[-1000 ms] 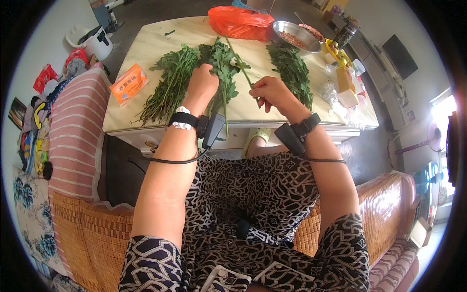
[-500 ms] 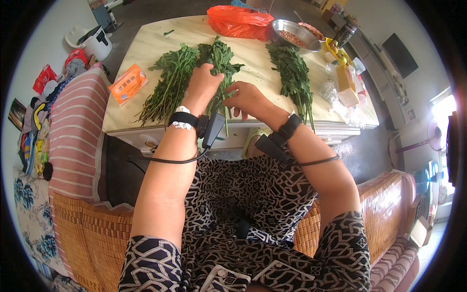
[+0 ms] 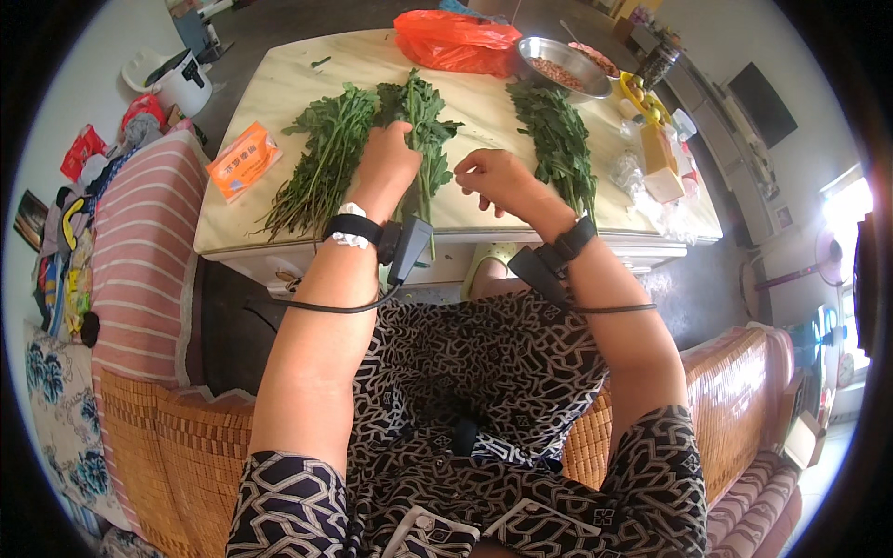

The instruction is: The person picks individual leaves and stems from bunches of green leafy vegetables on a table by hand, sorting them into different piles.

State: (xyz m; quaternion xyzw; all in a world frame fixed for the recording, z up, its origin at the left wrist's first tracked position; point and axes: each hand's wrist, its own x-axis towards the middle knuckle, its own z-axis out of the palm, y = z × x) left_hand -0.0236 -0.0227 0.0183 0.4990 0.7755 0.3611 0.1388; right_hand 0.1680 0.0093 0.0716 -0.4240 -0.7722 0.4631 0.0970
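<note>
Leafy green stalks lie on a pale marbled table (image 3: 307, 79) in two groups. The left pile (image 3: 321, 158) has its thin stems pointing toward me; beside it is a looser bunch of greens (image 3: 428, 116). My left hand (image 3: 389, 160) is closed on this bunch at its upper stems, with the fingertips partly hidden. To its right my right hand (image 3: 507, 184) hovers over the table, thumb and forefinger pinched together; whatever is between them is too small to make out. Further right lies another bunch of greens (image 3: 555, 144), apart from my hand.
An orange packet (image 3: 244, 162) lies at the table's left. Along the far side are a red plastic bag (image 3: 456, 42) and a metal bowl (image 3: 588, 86) of small reddish-brown pieces. Fruit in a yellow basket (image 3: 642, 98), a box (image 3: 660, 163) and clear plastic crowd the right edge.
My right hand has moved right, away from the middle bunch of greens, its fingers drawing together. My left hand stays on the bunch, nearly where it was.
</note>
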